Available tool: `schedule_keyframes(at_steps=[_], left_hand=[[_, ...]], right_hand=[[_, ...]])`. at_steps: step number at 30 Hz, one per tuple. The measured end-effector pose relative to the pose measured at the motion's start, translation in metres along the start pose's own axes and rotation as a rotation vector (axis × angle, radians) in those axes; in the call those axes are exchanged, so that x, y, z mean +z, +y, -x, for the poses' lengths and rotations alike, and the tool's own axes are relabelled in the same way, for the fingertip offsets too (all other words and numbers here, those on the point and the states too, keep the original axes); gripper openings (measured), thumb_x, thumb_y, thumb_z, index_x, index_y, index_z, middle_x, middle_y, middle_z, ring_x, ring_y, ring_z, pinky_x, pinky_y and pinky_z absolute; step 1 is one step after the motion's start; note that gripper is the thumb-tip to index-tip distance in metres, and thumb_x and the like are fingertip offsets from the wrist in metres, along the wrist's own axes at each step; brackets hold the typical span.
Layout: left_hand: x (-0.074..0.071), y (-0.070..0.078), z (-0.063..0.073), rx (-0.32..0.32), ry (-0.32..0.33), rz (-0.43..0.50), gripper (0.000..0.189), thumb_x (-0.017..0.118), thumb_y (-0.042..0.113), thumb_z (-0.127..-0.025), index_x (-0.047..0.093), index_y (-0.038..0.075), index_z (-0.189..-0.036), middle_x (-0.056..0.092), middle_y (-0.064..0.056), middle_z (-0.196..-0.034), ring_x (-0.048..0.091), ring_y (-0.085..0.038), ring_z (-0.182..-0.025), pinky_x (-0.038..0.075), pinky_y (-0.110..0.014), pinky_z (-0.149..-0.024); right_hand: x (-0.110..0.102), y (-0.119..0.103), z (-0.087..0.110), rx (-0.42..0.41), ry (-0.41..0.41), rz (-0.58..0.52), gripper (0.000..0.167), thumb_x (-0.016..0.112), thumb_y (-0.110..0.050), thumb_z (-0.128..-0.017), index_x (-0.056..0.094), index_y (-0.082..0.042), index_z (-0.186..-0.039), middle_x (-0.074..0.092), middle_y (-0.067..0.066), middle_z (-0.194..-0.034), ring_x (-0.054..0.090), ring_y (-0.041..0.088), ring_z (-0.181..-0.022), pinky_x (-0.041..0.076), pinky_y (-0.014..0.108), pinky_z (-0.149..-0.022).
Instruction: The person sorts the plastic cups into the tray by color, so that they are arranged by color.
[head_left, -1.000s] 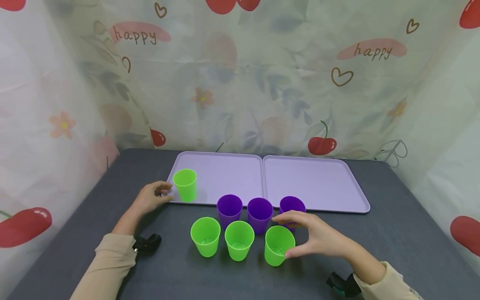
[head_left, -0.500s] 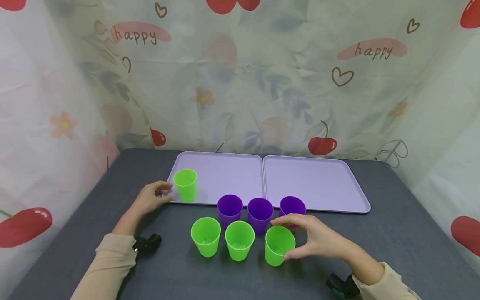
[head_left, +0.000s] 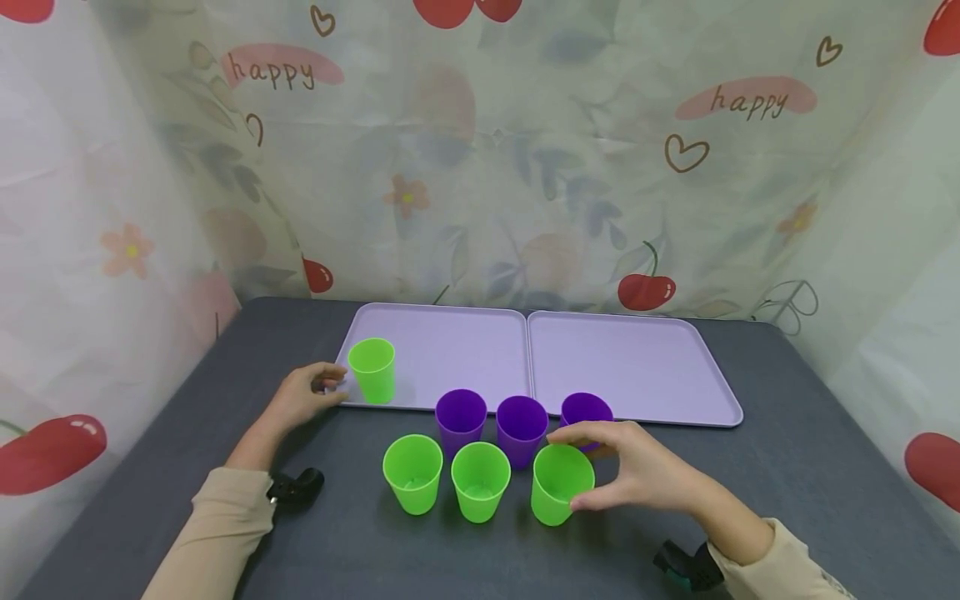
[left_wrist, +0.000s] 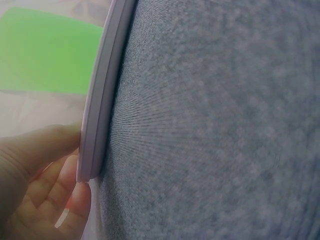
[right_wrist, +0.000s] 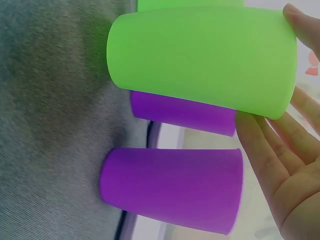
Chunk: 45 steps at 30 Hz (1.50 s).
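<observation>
My right hand (head_left: 637, 471) pinches the rim of a green cup (head_left: 558, 492) between thumb and fingers, at the right end of the front row. In the right wrist view this cup (right_wrist: 200, 60) fills the top, with a purple cup (right_wrist: 172, 190) standing beside it. My left hand (head_left: 303, 396) holds the near left corner of the left lilac tray (head_left: 450, 350). The left wrist view has the thumb (left_wrist: 50, 142) against the tray's rim (left_wrist: 97, 110) and the other fingers curled at the corner. Another green cup (head_left: 372, 371) stands upright on that tray, close to my left hand.
Two more green cups (head_left: 412, 475) (head_left: 480, 483) stand upright left of the held one. Behind them are three purple cups (head_left: 521, 429), the rightmost partly hidden by my right hand. A second lilac tray (head_left: 630, 367) adjoins the first. Patterned cloth (head_left: 487, 167) hangs around the dark table.
The right hand has closed its fingers on the green cup's rim, and the cup has shifted slightly upward in the head view. My left hand stays at the tray corner.
</observation>
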<state>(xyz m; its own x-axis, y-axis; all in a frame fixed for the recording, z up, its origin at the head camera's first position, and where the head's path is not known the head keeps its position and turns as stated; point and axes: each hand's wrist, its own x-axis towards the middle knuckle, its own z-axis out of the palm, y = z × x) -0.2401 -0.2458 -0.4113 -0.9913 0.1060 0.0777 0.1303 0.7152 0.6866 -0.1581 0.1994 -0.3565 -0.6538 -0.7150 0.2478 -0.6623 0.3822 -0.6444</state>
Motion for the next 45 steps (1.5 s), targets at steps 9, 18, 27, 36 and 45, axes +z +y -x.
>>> schedule_keyframes(at_steps=[9, 18, 27, 36, 45], left_hand=[[0.001, -0.004, -0.003, -0.004, 0.002, -0.01, 0.039, 0.066, 0.011, -0.085, 0.057, -0.005, -0.119, 0.061, -0.026, -0.117, 0.057, -0.04, -0.107, 0.046, -0.051, -0.091], [0.0, -0.003, -0.002, -0.005, -0.002, -0.007, 0.04, 0.066, 0.013, -0.085, 0.057, -0.005, -0.119, 0.06, -0.026, -0.118, 0.057, -0.04, -0.108, 0.046, -0.051, -0.091], [0.0, -0.007, -0.001, 0.039, 0.017, 0.021, 0.042, 0.071, 0.022, -0.081, 0.06, -0.003, -0.114, 0.063, -0.024, -0.111, 0.059, -0.037, -0.101, 0.049, -0.046, -0.083], [0.001, -0.003, -0.002, 0.0, 0.0, -0.011, 0.039, 0.068, 0.013, -0.084, 0.058, -0.005, -0.117, 0.061, -0.026, -0.116, 0.058, -0.038, -0.106, 0.046, -0.05, -0.09], [0.0, -0.004, -0.003, 0.018, -0.001, -0.01, 0.038, 0.067, 0.011, -0.084, 0.058, -0.006, -0.116, 0.062, -0.026, -0.115, 0.058, -0.038, -0.105, 0.046, -0.05, -0.091]], right_hand=[[-0.008, -0.005, -0.003, -0.019, 0.024, 0.013, 0.056, 0.08, -0.026, -0.072, 0.059, -0.005, -0.119, 0.066, 0.004, -0.114, 0.061, 0.006, -0.1, 0.054, 0.026, -0.08], [-0.018, -0.011, -0.005, -0.023, 0.031, 0.023, 0.056, 0.081, -0.026, -0.071, 0.06, -0.007, -0.12, 0.066, 0.004, -0.115, 0.06, 0.005, -0.101, 0.054, 0.026, -0.08], [-0.034, -0.021, -0.009, -0.08, 0.063, 0.027, 0.058, 0.083, -0.022, -0.069, 0.06, -0.007, -0.12, 0.067, 0.007, -0.114, 0.061, 0.003, -0.1, 0.054, 0.023, -0.079], [-0.047, -0.028, -0.014, -0.111, 0.068, 0.045, 0.059, 0.083, -0.019, -0.069, 0.059, -0.007, -0.121, 0.067, 0.007, -0.112, 0.061, 0.001, -0.102, 0.053, 0.02, -0.081], [-0.059, -0.034, -0.02, -0.155, 0.107, 0.063, 0.061, 0.084, -0.013, -0.066, 0.059, -0.006, -0.121, 0.066, 0.008, -0.113, 0.06, 0.0, -0.105, 0.052, 0.018, -0.083]])
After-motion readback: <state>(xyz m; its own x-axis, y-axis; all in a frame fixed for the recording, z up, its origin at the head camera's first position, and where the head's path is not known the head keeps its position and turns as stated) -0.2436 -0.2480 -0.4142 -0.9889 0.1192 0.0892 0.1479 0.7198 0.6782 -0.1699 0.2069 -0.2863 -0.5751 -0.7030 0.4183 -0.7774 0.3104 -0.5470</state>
